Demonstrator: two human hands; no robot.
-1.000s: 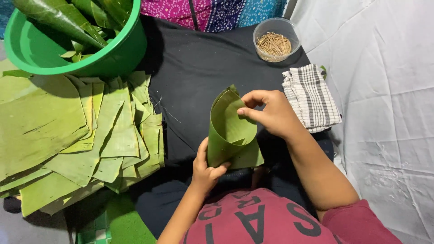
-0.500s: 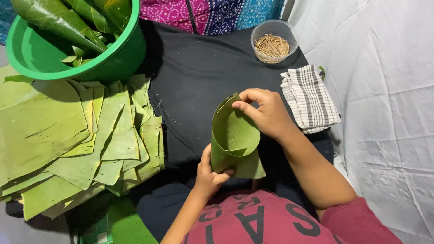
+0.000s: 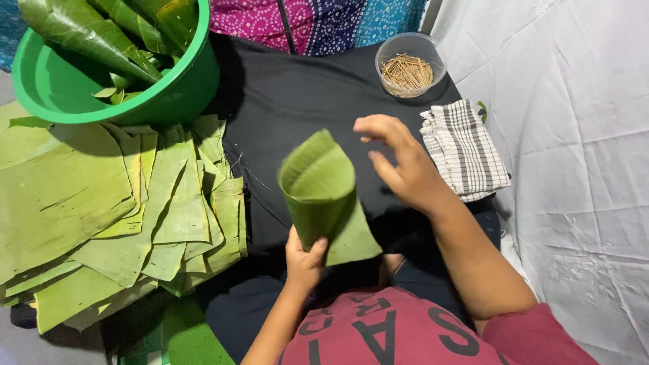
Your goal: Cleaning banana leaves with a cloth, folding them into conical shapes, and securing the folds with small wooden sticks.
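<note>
My left hand point(image 3: 305, 258) pinches the lower end of a green leaf rolled into a cone point(image 3: 320, 191), holding it upright over the black cloth point(image 3: 291, 101). My right hand point(image 3: 400, 164) hovers just right of the cone with fingers spread, not touching it. Beyond that hand sits a clear round bowl of thin wooden sticks point(image 3: 408, 66), and a checked folded cloth point(image 3: 464, 150) lies to its right.
A stack of cut green leaf pieces point(image 3: 115, 209) lies at the left. Behind it stands a green plastic tub point(image 3: 81, 88) holding several rolled leaf cones. White fabric point(image 3: 574, 135) covers the right side. A patterned fabric point(image 3: 318, 20) lies at the back.
My right hand has let go of the cone's rim and moved to the right and up, fingers opening. The left hand still holds the cone, now tilted a little left.
</note>
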